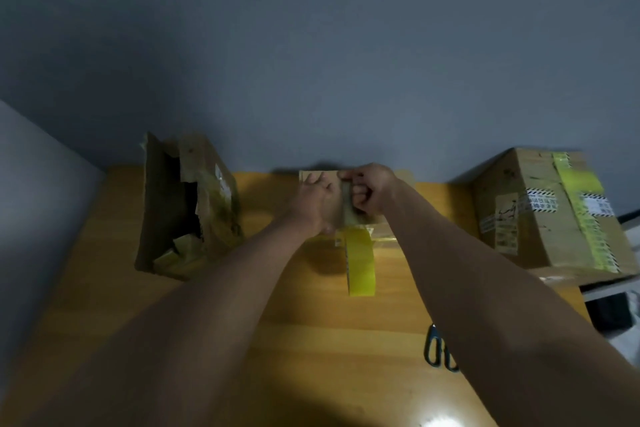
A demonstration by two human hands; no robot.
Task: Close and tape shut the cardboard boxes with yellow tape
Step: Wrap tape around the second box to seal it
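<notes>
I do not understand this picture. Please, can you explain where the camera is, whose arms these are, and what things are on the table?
There is no machine. A person wears the camera on the head, looking down at their own bare arms.

The left hand presses on a small cardboard box. The right hand pinches the tape on its top. A yellow tape roll hangs at the front.

On the wooden table also stand a torn open box, a taped box and scissors.
</notes>
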